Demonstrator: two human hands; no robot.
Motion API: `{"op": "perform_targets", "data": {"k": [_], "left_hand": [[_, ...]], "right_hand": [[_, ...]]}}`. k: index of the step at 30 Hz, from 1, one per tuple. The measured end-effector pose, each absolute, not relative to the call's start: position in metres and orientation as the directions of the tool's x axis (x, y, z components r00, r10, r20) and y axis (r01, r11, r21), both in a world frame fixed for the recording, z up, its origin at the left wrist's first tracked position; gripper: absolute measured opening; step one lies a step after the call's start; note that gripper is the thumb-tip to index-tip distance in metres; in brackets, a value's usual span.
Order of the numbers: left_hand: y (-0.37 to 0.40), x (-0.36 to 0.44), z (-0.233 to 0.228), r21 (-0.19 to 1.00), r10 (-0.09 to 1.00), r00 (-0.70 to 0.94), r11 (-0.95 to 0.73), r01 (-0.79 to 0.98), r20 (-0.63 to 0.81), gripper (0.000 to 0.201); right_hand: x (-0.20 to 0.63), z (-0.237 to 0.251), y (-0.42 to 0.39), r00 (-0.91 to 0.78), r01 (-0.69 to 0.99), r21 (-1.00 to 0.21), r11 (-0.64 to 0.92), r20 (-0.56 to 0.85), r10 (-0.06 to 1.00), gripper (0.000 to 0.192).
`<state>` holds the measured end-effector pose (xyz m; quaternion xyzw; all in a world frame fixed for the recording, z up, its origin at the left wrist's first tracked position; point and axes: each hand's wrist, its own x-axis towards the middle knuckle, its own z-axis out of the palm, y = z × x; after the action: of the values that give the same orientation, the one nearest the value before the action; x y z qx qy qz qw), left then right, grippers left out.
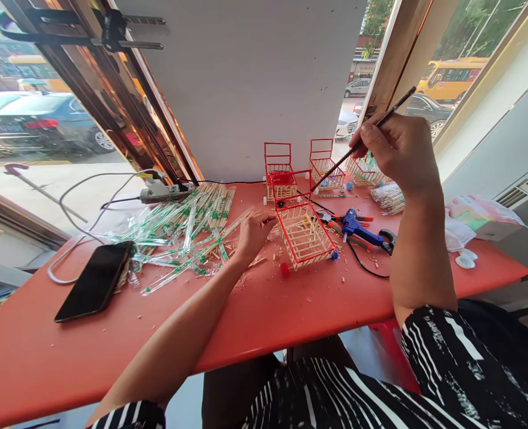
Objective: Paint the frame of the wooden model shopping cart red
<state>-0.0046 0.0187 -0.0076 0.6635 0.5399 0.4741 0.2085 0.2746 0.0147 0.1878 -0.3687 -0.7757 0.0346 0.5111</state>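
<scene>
A small shopping cart (307,238) built of thin wooden sticks, with red-painted edges and handle, stands in front of me. Coloured round wheels, a red one (284,270) and a blue one (334,255), show at its near end. My left hand (255,233) pinches the cart's left side near the back, its fingertips closed. Raised to the right, my right hand (391,143) grips a slim dark paintbrush (344,156). The brush tip points down at the cart's red handle; whether it touches cannot be made out.
Behind stand more stick carts (277,158), one holding a red item. Wrapped stick bundles (192,220) lie left, beside a black phone (95,280) and a power strip (165,192). A blue glue gun (357,226) with cord lies right. Wood scraps dot the red table (264,322).
</scene>
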Motion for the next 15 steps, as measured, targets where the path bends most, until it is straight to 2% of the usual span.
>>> {"op": "perform_targets", "data": {"k": [4,10,15], "left_hand": [[0.0179,-0.0047,-0.009,0.788,0.911,-0.031,-0.338,0.515,0.411,0.019],[0.0162,-0.0043,-0.008,0.79,0.911,-0.024,-0.343,0.509,0.411,0.019],[0.016,-0.0048,-0.0081,0.791,0.91,-0.031,-0.342,0.507,0.413,0.019]], "right_hand": [[0.2692,0.1859,0.0175,-0.235,0.567,-0.414,0.712,0.747,0.622,0.031],[0.2699,0.1863,0.0153,-0.194,0.563,-0.396,0.726,0.79,0.581,0.03],[0.2696,0.1865,0.0141,-0.211,0.579,-0.397,0.712,0.771,0.601,0.032]]}}
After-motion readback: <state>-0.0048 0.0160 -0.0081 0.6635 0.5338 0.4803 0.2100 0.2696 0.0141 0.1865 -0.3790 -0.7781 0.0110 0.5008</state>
